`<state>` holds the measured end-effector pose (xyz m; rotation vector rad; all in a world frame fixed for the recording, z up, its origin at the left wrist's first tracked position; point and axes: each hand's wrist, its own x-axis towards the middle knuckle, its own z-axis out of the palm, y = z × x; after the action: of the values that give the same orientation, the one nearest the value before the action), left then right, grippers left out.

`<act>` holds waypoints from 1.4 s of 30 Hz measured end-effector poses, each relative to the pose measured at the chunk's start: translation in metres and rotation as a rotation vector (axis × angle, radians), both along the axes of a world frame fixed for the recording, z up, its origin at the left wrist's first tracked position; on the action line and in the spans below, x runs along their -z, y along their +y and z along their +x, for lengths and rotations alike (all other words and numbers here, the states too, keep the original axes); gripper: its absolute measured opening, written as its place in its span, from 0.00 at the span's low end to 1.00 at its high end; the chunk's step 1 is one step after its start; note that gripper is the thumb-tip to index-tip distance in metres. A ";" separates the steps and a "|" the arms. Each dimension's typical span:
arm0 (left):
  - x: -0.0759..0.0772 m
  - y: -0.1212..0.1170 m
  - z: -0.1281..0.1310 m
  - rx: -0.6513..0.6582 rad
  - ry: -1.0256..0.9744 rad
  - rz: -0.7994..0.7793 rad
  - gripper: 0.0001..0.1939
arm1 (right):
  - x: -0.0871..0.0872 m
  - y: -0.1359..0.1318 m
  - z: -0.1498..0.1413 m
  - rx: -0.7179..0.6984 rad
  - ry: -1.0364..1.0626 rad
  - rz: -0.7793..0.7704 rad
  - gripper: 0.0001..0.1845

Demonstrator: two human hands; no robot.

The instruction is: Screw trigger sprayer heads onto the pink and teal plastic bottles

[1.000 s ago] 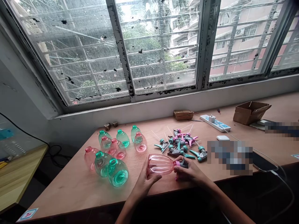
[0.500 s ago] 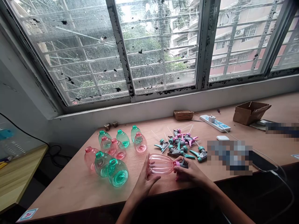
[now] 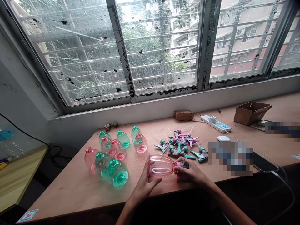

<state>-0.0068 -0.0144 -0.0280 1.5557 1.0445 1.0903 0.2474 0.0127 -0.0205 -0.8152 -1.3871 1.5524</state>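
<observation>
Near the front edge of the tabletop (image 3: 77, 193), left grip (image 3: 145, 184) is holding a pink bottle (image 3: 161, 165), right grip (image 3: 192, 174) its spray head (image 3: 184, 165), room extending leftward

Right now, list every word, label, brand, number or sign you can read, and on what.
Nothing legible anywhere.
Tabletop, near-left sticker: reddish mark, too unclear to read.
Tabletop, right-edge sticker: cut off, unreadable.
Power strip: blue markings, too small.
Held pink bottle: no lettering visible.
</observation>
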 end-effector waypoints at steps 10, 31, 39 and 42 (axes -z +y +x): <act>0.004 0.005 0.000 0.004 -0.013 -0.007 0.49 | 0.001 0.001 0.000 0.003 0.012 -0.010 0.22; -0.005 0.000 0.001 0.004 -0.008 0.011 0.59 | 0.005 0.000 0.002 -0.044 0.035 -0.002 0.19; -0.002 0.003 0.001 0.003 -0.067 -0.025 0.53 | 0.005 0.002 0.002 -0.036 0.011 0.009 0.20; -0.005 0.003 0.003 -0.012 -0.080 0.000 0.53 | 0.007 0.002 0.003 -0.029 -0.008 0.014 0.21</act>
<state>-0.0037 -0.0117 -0.0233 1.4952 1.0010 1.1511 0.2503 0.0151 -0.0271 -0.7971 -1.4191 1.5615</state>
